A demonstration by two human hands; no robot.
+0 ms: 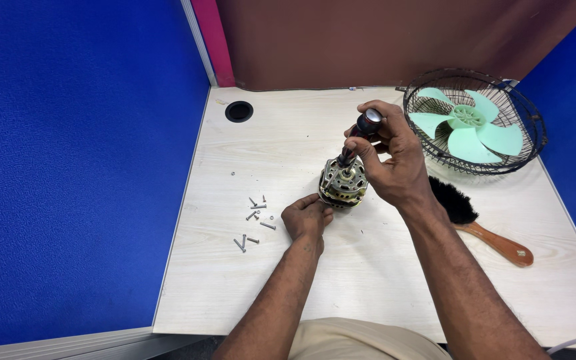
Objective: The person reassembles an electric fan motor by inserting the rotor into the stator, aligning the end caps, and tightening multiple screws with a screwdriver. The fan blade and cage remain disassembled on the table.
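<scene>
A small electric motor [343, 183] stands on the pale wooden table [368, 280], near its middle. The left hand [307, 219] is curled against the motor's lower left edge, fingertips touching its base; whether it truly grips the casing or only steadies it cannot be told, since the fingers tuck under the rim. The right hand [389, 160] is closed around a screwdriver [360, 137] with a dark handle, held nearly upright with its tip down on the top of the motor. The shaft is mostly hidden by the fingers, and the exact spot the tip meets is too small to make out.

Left of the motor a scatter of loose screws [253, 223] lies on the table; their kinds cannot be told apart. Behind the right wrist a brush [475, 223] with black bristles and a wooden handle lies flat, its bristle end partly covered by the forearm. At the far right corner sits a wire fan guard [531, 130] with a pale green fan blade [471, 127] inside it. A round cable hole [239, 111] shows near the far left edge.
</scene>
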